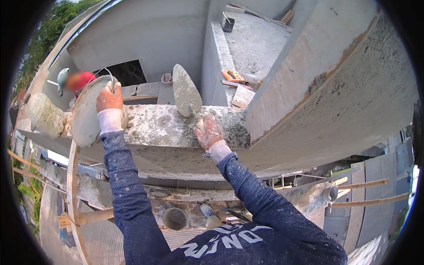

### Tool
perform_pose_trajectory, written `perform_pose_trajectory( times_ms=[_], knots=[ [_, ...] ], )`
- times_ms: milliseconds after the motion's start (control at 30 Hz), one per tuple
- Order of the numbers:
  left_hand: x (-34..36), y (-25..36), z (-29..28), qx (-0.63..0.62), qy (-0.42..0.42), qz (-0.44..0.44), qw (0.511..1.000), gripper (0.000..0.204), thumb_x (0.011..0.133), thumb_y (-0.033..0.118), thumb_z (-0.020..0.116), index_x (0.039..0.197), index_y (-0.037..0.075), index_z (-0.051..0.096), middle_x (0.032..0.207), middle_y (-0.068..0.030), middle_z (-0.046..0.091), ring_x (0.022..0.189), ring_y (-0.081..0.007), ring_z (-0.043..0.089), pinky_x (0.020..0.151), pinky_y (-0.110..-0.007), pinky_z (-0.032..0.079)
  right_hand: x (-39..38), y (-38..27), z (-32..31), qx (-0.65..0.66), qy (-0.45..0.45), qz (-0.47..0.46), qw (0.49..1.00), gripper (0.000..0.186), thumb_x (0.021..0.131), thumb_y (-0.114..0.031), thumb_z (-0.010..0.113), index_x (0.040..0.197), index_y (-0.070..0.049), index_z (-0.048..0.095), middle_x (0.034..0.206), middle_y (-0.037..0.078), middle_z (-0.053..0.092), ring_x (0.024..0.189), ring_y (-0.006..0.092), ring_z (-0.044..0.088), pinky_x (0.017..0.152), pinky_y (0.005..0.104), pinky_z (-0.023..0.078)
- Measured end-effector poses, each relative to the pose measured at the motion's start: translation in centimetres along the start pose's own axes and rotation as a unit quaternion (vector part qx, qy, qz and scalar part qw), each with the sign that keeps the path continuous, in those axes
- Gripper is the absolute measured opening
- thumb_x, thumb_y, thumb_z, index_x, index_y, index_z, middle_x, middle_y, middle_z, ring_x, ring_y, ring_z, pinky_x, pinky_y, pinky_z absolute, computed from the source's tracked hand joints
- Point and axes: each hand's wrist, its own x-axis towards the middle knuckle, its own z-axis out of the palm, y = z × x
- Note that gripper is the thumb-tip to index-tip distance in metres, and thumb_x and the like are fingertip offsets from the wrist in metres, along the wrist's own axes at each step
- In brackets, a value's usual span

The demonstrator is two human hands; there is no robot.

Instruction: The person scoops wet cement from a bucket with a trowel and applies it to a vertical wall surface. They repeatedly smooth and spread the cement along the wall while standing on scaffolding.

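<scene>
My right hand (208, 131) is closed round the handle of a pointed trowel (185, 90). The trowel's mortar-coated blade points away from me, above the rough top of a low wall (161, 126). At the left, my left hand (109, 96) grips the upper edge of a tilted, mortar-caked bucket (88, 112) beside its wire handle. What is inside the bucket I cannot make out. It leans over the wall's left end, next to a second mortar-crusted, rounded container (45, 115).
A person in red (81, 81) is beyond the wall at the left. On a ledge lie an orange-handled saw (232, 76) and a small black pail (228, 23). A plastered slab (327, 97) rises at my right. Below are wooden poles (73, 194) and a round bucket (175, 218).
</scene>
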Motion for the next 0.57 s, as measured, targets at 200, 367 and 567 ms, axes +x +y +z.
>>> perform_pose_trajectory(
  times_ms=[200, 367, 567],
  knots=[
    [4.7, -1.9, 1.4, -0.219, -0.022, -0.099, 0.97, 0.055, 0.086, 0.041, 0.057, 0.119, -0.004, 0.058, 0.109, -0.0138, 0.064, 0.087, -0.0206, 0.063, 0.08, -0.028, 0.052, 0.8, 0.4, 0.9, -0.125, -0.029, -0.042, 0.991, 0.065, 0.092, -0.039, 0.042, 0.139, 0.003, 0.028, 0.146, 0.02, 0.027, 0.14, 0.0354, 0.014, 0.116, 0.0444, 0.007],
    [6.5, -4.6, 0.2, -0.402, 0.133, -0.141, 0.895, 0.036, 0.091, 0.027, 0.053, 0.106, -0.003, 0.064, 0.092, -0.0123, 0.067, 0.088, -0.0208, 0.065, 0.076, -0.031, 0.052, 1.2, 0.3, 0.5, -0.114, -0.089, -0.044, 0.988, 0.065, 0.094, -0.041, 0.034, 0.142, 0.001, 0.024, 0.15, 0.017, 0.022, 0.142, 0.0322, 0.006, 0.116, 0.0447, 0.001],
    [10.9, -11.5, -3.0, -0.243, 0.119, -0.1, 0.957, 0.05, 0.089, 0.023, 0.055, 0.131, 0.001, 0.041, 0.122, -0.0166, 0.053, 0.102, -0.0368, 0.061, 0.094, -0.039, 0.046, 0.9, -0.1, 0.7, -0.174, -0.091, -0.042, 0.98, 0.064, 0.096, -0.042, 0.027, 0.145, -0.002, 0.02, 0.152, 0.013, 0.018, 0.143, 0.03, 0.0, 0.116, 0.0444, -0.004]
  ],
)
